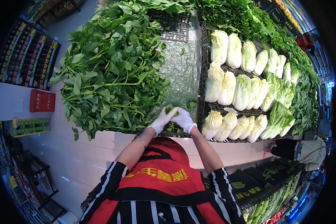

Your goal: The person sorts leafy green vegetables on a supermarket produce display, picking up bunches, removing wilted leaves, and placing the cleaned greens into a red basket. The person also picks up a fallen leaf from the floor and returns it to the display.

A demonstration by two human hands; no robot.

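Both my hands wear white gloves and meet at the front edge of a vegetable display. My left hand (pixel 161 120) and my right hand (pixel 183 120) are closed with fingertips together around a small bit of leafy greens (pixel 169 108). Most of that bit is hidden by the gloves. Left of them lies a big heap of long-stemmed leafy greens (pixel 115 74), spilling over the display's edge. Beyond my hands stretches a wet, shiny plastic-like sheet (pixel 181 71) with scattered leaf scraps. More loose leaves lie just below and beside my gloves.
Napa cabbages (pixel 242 91) stand in three rows on black crates at the right, with more greens (pixel 235 16) behind. A black crate (pixel 175 31) sits at the back. A red box (pixel 42 100) is at the left wall. Another person (pixel 306 151) stands at the right.
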